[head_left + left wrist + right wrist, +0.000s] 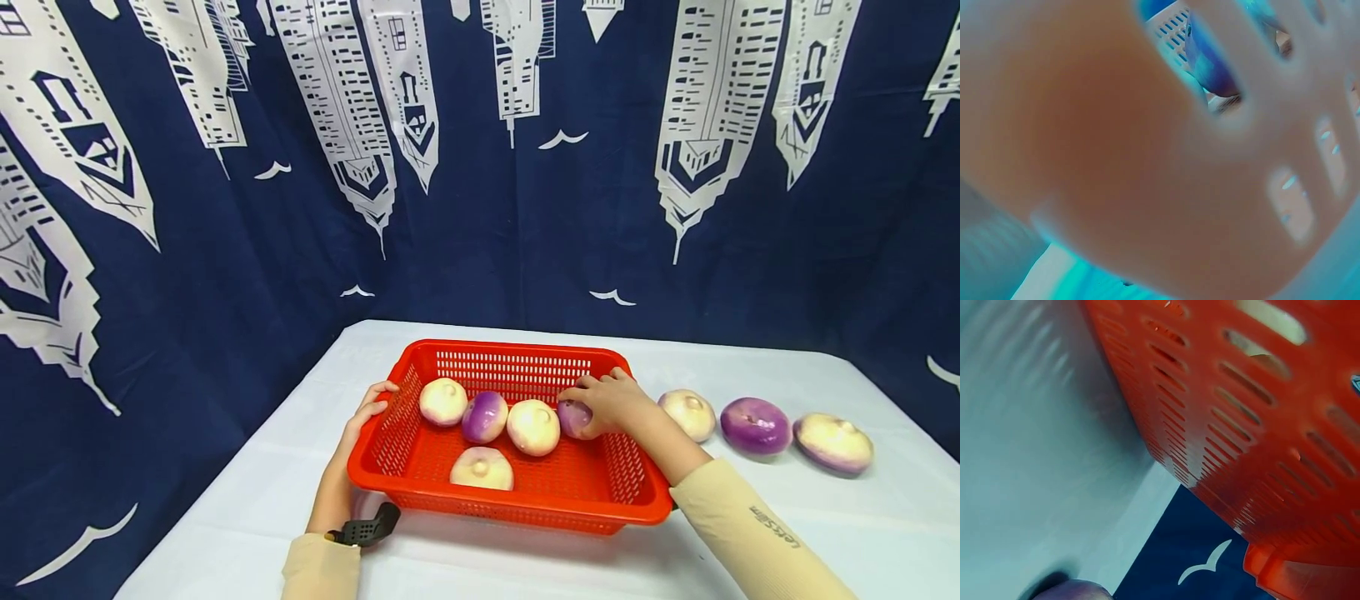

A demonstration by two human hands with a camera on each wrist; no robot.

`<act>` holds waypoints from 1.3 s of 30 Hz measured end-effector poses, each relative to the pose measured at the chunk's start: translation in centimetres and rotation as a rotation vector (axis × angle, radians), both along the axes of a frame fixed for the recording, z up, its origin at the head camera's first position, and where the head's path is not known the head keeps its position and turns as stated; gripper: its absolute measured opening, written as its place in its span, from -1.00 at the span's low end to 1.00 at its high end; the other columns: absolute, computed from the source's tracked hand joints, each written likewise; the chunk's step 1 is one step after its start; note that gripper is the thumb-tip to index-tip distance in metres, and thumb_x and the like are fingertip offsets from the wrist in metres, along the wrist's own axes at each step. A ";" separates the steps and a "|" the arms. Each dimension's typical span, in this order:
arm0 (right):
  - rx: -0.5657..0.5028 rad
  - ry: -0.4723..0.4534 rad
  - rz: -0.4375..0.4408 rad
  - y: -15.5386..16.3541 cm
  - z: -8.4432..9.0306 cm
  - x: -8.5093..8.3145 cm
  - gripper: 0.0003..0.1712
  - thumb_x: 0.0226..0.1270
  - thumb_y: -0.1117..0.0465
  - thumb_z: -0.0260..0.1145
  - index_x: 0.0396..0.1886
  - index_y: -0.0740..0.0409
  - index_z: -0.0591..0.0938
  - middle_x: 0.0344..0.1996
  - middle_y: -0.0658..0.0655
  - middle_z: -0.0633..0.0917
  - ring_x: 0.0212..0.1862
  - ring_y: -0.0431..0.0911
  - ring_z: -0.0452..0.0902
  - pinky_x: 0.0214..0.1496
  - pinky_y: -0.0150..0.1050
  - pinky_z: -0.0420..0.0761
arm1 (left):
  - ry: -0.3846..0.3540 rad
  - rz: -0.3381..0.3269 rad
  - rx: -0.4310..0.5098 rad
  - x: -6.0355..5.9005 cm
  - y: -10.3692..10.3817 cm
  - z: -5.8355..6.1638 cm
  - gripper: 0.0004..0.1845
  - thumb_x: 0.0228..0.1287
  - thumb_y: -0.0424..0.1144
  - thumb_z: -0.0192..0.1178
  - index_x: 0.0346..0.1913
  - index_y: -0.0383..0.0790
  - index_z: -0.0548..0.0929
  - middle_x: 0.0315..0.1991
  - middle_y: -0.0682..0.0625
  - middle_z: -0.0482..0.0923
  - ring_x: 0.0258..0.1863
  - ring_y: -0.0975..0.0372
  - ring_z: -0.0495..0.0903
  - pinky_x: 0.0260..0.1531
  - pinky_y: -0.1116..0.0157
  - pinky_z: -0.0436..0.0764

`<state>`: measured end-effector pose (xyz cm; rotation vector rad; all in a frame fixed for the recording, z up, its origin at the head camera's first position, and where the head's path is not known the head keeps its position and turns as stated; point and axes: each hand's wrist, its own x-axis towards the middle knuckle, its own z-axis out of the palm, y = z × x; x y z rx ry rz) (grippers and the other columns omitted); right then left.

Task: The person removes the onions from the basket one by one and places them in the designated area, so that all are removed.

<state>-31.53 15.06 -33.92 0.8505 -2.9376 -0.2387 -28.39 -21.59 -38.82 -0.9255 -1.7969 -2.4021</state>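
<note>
Basket [420, 454], red plastic w/ slotted walls, is sitting lower centre of the head view on the white desk [862, 533]. It's also filling the upper right of the right wrist view [1241, 425], w/ bare desk at left there. Behind everything a navy curtain [487, 233] w/ white skyscraper and gull print is taking up the top half of the frame.

Inside the basket, five turnips. Four are lying in a row across the middle: a cream one [443, 401] at left, a purple-and-white one [484, 416] next, a cream one [533, 427] after that, then a purple one [573, 418] at the right end. A fifth, cream [482, 468], is lying alone nearer the front wall.

Right hand [617, 402] is reaching over the basket's right rim, fingers curling round the purple turnip at the row's end, gripping it. Left hand [365, 414] is holding the basket's left rim, fingers hooking over the edge. Left wrist view is too blurred to add anything.

Right of the basket, out on the desk, three more turnips are lying in a line: cream [687, 413] just beside the basket, purple [755, 426] in the middle, cream w/ purple edge [833, 442] furthest right.
</note>
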 end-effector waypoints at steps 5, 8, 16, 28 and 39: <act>-0.025 0.012 -0.006 0.1 0.0 0.0 -0.38 -0.10 -0.02 0.32 0.09 -0.15 0.50 -0.03 0.20 0.51 0.00 0.03 0.39 -0.02 -0.01 0.29 | 0.021 -0.003 0.014 -0.2 0.0 -0.2 -0.48 0.25 -0.50 -0.53 -0.06 0.05 0.40 -0.09 0.18 0.40 -0.15 0.40 0.45 -0.13 0.48 0.44; -0.060 0.022 0.009 0.1 -0.1 0.1 -0.37 -0.10 -0.03 0.33 0.10 -0.15 0.50 -0.05 0.21 0.51 -0.01 0.02 0.41 -0.05 -0.03 0.31 | 0.016 -0.009 0.017 -0.2 -0.1 -0.3 -0.48 0.26 -0.50 -0.54 -0.07 0.06 0.40 -0.10 0.18 0.40 -0.16 0.40 0.45 -0.14 0.48 0.45; -0.196 0.049 0.070 0.2 -0.1 0.7 -0.41 -0.10 0.03 0.36 0.06 -0.11 0.54 -0.07 0.23 0.50 -0.10 0.06 0.48 -0.09 0.05 0.42 | -0.043 0.022 -0.022 0.6 0.0 0.0 -0.53 0.29 -0.46 -0.53 -0.06 0.06 0.35 -0.09 0.17 0.38 -0.16 0.38 0.44 -0.14 0.46 0.45; -0.548 -0.008 0.026 0.2 0.0 2.1 -0.38 -0.11 0.17 0.40 0.08 -0.06 0.50 0.08 0.33 0.36 0.02 0.21 0.31 -0.21 0.02 0.57 | -0.066 0.027 -0.037 0.6 0.1 0.3 -0.55 0.30 -0.45 -0.52 -0.05 0.07 0.34 -0.08 0.15 0.36 -0.15 0.36 0.43 -0.13 0.44 0.45; -0.703 0.145 0.132 0.1 -0.1 2.8 -0.33 -0.12 0.20 0.43 0.11 -0.07 0.47 0.09 0.33 0.35 0.01 0.23 0.42 -0.14 0.04 0.58 | -0.163 0.071 -0.056 1.1 0.4 0.8 -0.61 0.31 -0.41 -0.50 -0.06 0.05 0.30 -0.07 0.07 0.31 -0.14 0.28 0.41 -0.12 0.40 0.46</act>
